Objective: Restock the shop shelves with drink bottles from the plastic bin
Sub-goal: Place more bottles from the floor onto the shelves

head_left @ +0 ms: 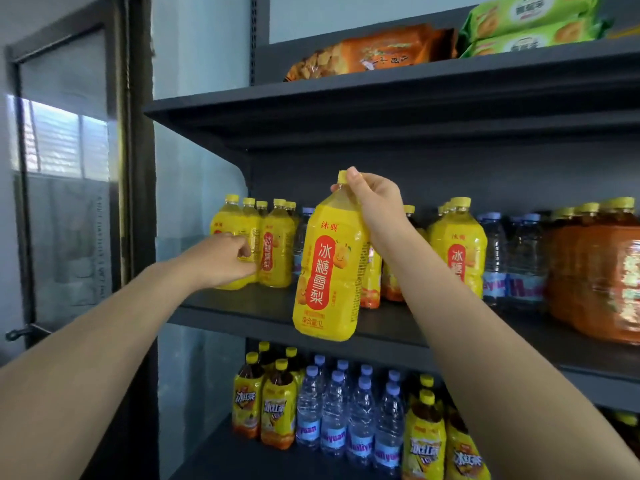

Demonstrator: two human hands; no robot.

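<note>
My right hand [375,199] grips a large yellow pear-drink bottle [329,268] by its neck and yellow cap, holding it in the air just in front of the middle shelf [391,327]. My left hand [221,259] reaches to the left end of that shelf and its fingers close on one bottle of a group of yellow bottles [273,247] standing there. The plastic bin is out of view.
More yellow bottles [457,247], water bottles [519,258] and orange-brown tea bottles [595,271] fill the middle shelf's right side. The lower shelf holds iced-tea bottles [266,403] and water bottles [349,414]. Snack packs [374,51] lie on the top shelf. A glass door [65,168] stands left.
</note>
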